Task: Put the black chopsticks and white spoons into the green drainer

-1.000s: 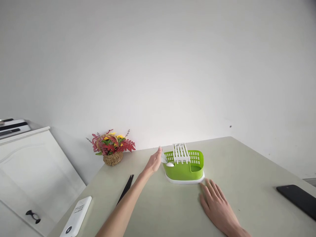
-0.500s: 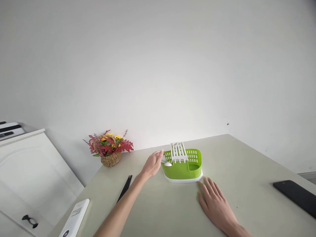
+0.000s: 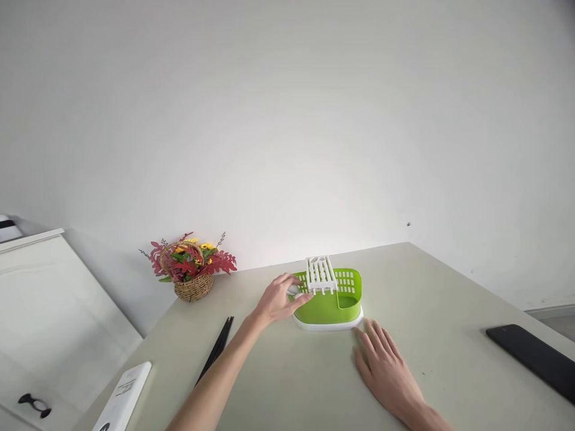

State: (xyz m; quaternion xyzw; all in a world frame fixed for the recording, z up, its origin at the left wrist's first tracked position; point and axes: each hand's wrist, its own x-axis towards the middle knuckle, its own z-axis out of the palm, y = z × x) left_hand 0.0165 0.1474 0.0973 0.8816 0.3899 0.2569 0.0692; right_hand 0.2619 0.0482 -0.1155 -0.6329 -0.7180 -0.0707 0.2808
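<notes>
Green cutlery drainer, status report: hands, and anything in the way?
Left hand gripping green cutlery drainer at white spoon. Right hand flat on table, just short of it. Black chopsticks lie left, apart.

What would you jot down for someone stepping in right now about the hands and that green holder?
Left hand: fingers curled over the left rim of the green cutlery drainer, at a white spoon in it; a firm grip cannot be told.
Right hand: flat and open on the table, just in front of the drainer.
Black chopsticks lie on the table to the left, untouched.
</notes>
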